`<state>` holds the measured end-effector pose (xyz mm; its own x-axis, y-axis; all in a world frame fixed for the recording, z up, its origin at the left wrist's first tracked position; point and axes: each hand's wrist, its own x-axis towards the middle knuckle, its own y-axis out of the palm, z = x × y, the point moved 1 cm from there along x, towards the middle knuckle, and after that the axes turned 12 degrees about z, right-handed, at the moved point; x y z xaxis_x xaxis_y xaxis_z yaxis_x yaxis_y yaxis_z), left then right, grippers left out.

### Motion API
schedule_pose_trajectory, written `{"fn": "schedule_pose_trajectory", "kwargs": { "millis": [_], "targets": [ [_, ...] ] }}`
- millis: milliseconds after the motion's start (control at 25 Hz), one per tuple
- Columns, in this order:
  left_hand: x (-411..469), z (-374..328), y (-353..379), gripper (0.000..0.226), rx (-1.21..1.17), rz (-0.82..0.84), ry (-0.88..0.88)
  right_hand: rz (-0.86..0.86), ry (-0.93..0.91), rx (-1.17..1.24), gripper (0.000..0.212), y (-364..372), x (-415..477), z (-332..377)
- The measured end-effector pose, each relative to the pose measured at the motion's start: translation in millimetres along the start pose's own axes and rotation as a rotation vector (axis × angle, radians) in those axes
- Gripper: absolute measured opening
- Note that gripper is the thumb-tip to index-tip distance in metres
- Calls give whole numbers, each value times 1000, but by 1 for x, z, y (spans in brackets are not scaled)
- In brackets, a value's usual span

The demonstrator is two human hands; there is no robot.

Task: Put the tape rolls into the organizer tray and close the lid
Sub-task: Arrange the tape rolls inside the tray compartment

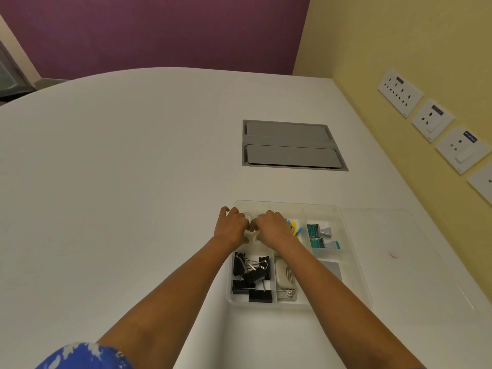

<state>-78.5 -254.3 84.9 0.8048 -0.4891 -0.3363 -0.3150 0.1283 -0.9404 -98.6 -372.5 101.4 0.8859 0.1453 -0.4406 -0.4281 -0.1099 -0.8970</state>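
A clear organizer tray [354, 265] lies on the white table, right of centre. Both my hands are down in its back-left compartment, knuckles up. My left hand [230, 226] and my right hand [274, 228] sit side by side with fingers curled over small white tape rolls [251, 237]. Only slivers of the rolls show between the thumbs; the hands hide the rest. The clear lid [415, 262] lies flat on the table just right of the tray, off it.
Other compartments hold black binder clips [251, 278], a cream stapler [284, 275], coloured flags [294, 227] and teal correction tapes [320, 237]. A grey cable hatch [291, 145] is set in the table behind. The yellow wall with sockets [431, 121] runs along the right.
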Motion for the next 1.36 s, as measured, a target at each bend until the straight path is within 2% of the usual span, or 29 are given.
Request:
{"fn": "schedule_pose_trajectory", "kwargs": {
  "millis": [200, 840, 1000, 1120, 1360],
  "targets": [
    [3, -2, 1, 30, 88, 26, -9, 2, -8, 51, 28, 5, -2, -1],
    [10, -6, 1, 25, 57, 29, -49, -25, -5, 105, 24, 8, 2, -2],
    [11, -7, -4, 26, -3, -56, -53, -179, 131, 229, 29, 0, 6, -12],
    [14, -5, -7, 24, 25, -88, -65, -198, 180, 177, 24, -4, 10, -17],
    [14, -6, -5, 22, 101, 21, -70, -78, 152, -14, 29, 4, 20, -8]
  ]
}}
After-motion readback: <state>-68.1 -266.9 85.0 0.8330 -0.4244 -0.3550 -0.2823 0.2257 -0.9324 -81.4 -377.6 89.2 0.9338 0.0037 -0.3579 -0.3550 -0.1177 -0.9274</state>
